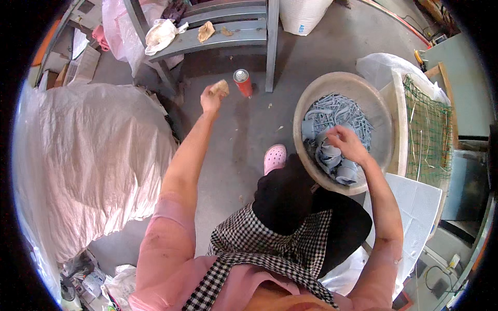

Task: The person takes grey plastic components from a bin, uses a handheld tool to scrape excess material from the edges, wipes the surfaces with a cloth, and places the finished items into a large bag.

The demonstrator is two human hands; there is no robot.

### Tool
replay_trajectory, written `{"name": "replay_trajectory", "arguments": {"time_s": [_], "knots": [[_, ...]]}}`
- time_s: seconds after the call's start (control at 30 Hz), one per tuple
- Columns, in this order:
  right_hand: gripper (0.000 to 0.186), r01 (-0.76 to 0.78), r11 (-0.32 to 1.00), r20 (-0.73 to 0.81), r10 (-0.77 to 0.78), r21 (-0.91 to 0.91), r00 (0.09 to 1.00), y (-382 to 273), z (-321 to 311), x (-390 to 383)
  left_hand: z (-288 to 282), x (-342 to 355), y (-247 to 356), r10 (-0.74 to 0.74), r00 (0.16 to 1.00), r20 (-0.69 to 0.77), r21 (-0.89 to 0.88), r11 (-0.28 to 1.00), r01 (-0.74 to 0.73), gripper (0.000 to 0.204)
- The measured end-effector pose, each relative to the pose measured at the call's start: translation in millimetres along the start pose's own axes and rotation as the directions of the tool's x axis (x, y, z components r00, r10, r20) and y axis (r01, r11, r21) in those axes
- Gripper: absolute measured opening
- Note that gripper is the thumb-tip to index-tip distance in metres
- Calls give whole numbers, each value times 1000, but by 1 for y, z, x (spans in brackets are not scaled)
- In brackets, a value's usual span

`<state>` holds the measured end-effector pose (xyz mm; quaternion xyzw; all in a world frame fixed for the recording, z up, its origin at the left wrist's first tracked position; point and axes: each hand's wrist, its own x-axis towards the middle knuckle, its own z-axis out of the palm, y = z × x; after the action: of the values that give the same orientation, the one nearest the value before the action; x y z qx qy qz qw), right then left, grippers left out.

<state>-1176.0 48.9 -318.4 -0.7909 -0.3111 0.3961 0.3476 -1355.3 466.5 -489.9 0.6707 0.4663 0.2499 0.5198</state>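
My left hand (211, 99) is stretched forward, its fingers closed round a crumpled tan rag (221, 86). Just right of that hand a red spray can (243, 85) with a metal top stands on the floor. My right hand (346, 144) reaches into a large round beige basin (383, 140). Its fingers are drawn together over grey curved plastic parts (330, 154); whether a piece sits between the fingertips is hidden. Behind these parts the basin holds a heap of thin grey plastic sticks (345, 110).
A grey metal rack (223, 39) ahead carries white and tan rags. Left is a big covered bulk (104, 160) under pale sheeting. A white sack (303, 15) stands at the back. Right of the basin are a green-netted crate (428, 135) and a white foam board (415, 199).
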Motion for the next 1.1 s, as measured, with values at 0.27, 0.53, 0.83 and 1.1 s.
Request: {"name": "replay_trajectory", "arguments": {"time_s": [0.27,0.53,0.83,1.1], "knots": [[17,-320,945,-98,326,73,940,135,-2,-48,88,42,29,183,981,-61,309,938,-156,27],[28,218,960,-15,-224,-177,975,67,30,91,85,56,-14,109,994,4,-268,958,-104,28],[60,-20,951,-376,141,309,916,-29,166,328,106,47,12,55,991,122,-223,975,-27,27],[54,25,883,-439,208,470,874,-26,195,347,97,41,8,74,989,125,-187,981,-50,26]]}}
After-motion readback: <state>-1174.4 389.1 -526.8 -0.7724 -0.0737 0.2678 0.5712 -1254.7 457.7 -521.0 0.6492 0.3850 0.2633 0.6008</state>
